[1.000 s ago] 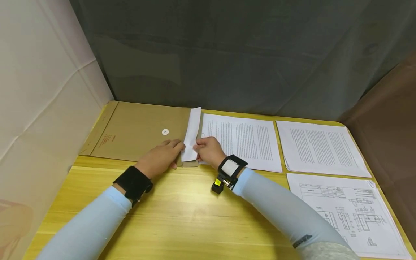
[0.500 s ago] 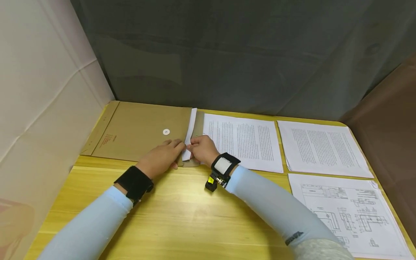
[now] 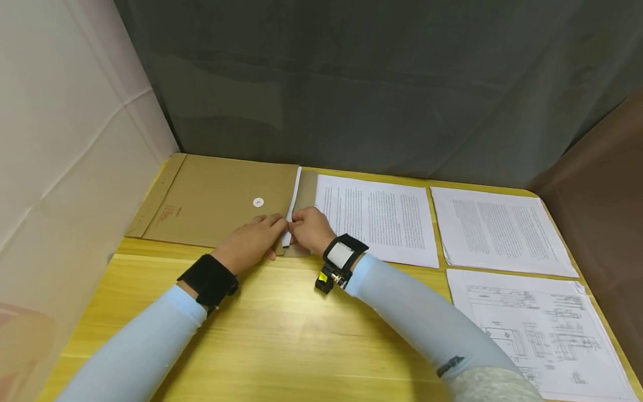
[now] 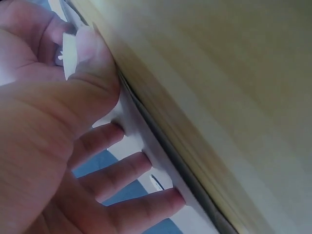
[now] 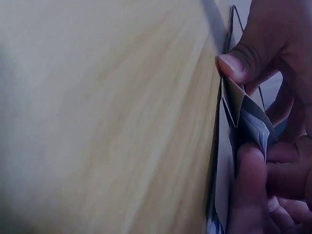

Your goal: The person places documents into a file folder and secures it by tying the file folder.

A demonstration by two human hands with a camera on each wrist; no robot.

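Two hands at envelope (image 3: 221, 201) mouth: left hand (image 3: 253, 240) apparently pinching envelope, right hand (image 3: 310, 229) pinching paper (image 3: 292, 207).

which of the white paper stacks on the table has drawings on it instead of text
The near-right stack, closest to the person along the table's right edge. It shows technical line drawings; the two stacks behind it carry dense text.

A yellow wooden table (image 3: 281, 335) with visible grain stands against a dark grey curtain (image 3: 361, 84) at the back, with a white fabric wall (image 3: 60, 139) on the left, a brown drape (image 3: 603, 167) on the right, all under soft, even light.
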